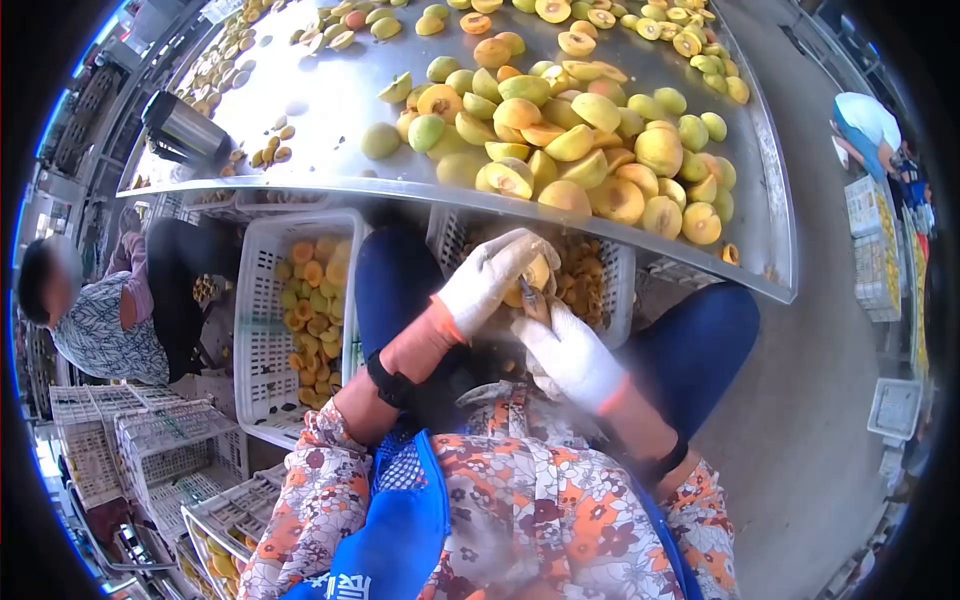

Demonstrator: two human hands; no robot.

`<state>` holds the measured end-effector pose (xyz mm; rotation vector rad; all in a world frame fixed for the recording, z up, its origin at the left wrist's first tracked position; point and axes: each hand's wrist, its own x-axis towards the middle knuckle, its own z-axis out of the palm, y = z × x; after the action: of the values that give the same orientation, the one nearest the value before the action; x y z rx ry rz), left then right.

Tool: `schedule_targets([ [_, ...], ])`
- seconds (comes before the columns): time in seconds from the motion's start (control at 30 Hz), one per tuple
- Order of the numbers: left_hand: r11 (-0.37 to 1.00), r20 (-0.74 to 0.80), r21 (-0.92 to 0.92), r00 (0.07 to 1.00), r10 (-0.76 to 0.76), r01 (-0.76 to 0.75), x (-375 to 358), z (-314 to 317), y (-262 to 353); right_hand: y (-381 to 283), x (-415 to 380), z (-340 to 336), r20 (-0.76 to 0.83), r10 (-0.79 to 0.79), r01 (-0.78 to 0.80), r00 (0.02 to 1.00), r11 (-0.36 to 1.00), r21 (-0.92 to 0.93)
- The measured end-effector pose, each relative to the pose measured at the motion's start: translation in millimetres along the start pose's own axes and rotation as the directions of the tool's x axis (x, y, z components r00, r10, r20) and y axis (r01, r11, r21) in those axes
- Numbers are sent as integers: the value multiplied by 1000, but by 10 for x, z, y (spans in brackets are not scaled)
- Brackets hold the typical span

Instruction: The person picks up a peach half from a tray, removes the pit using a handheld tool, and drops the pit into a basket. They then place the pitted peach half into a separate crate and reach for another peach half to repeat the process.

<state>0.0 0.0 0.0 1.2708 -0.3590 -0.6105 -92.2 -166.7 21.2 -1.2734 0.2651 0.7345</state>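
Far left, a seated person [110, 330] works beside the metal worktop [320, 120]. Next, a white crate [254, 335] holds cut fruit halves [318, 300]. The gloved left hand [490, 282] has its grip closed round a yellow stone fruit [540, 270], held in front of the body, below the worktop's near edge. A small hand tool [537, 306] meets the fruit, its handle pinched in the narrow grip of the gloved right hand [575, 358]. Good handling here probably means a firm but light hold on the fruit, fingertips out of the tool's line, and short, controlled strokes, since ripe flesh would bruise if squeezed. Working low over the second crate [622, 285], with its brown pieces [582, 275], would catch drips. Above, a fruit pile [600, 150] lies on the worktop.
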Motion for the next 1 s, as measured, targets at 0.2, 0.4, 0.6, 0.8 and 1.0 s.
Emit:
schedule_targets([
  [0.2, 977, -353, 44, 912, 209, -207, -142, 450, 38, -82, -175, 46, 38, -17, 14, 999, 996, 86],
  [0.4, 994, -331, 50, 937, 110, -99, -160, 476, 309, -79, -235, 130, -1, -172, 172, 985, 985, -15],
  [0.6, 918, -274, 341, 913, 303, -203, -262, 534, 426, -212, -346, 202, 0, -156, 156, 988, 987, -32],
  [0.8, 833, -341, 343, 769, 541, -434, -239, 543, 276, -260, -382, 218, 40, -80, 80, 996, 997, 1],
  [1.0, 955, -339, 116, 893, 296, -273, -225, 482, 295, -86, -275, 197, 0, -224, 224, 975, 975, -12],
])
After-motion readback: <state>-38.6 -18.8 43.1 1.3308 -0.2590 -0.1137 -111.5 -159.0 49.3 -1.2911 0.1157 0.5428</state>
